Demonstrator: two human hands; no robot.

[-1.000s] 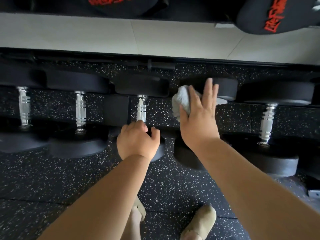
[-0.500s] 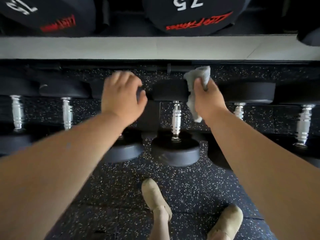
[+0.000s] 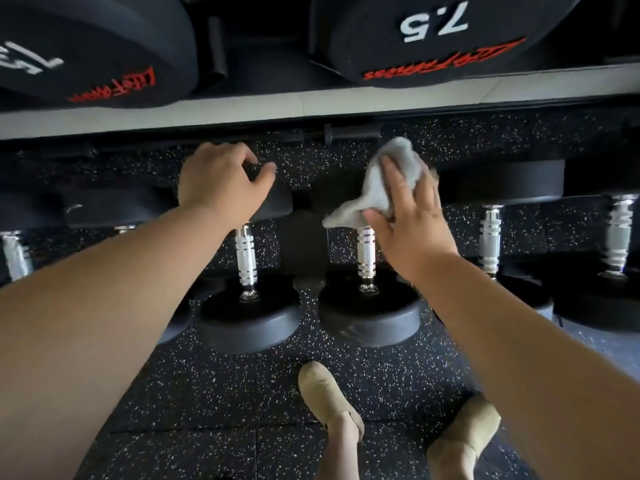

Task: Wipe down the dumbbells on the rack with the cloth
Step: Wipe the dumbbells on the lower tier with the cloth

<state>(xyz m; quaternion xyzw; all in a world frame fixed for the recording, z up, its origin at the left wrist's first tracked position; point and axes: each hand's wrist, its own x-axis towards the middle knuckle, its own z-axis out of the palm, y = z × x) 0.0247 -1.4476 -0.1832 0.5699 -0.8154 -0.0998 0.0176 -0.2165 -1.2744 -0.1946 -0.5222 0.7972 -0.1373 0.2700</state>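
Note:
Black dumbbells with ribbed silver handles lie in a row on the lower rack. My left hand rests curled over the far head of one dumbbell. My right hand holds a grey cloth between thumb and fingers and presses it against the far head of the neighbouring dumbbell. That head is mostly hidden by the cloth and hand.
More dumbbells continue to the right and left. Above, a pale shelf edge carries large black 7.5 dumbbells. My two tan shoes stand on the speckled black rubber floor.
My right hand has come lower and spread over the cloth on the dumbbell head. My left hand has slid a little right along its dumbbell's far head. The view tilted upward.

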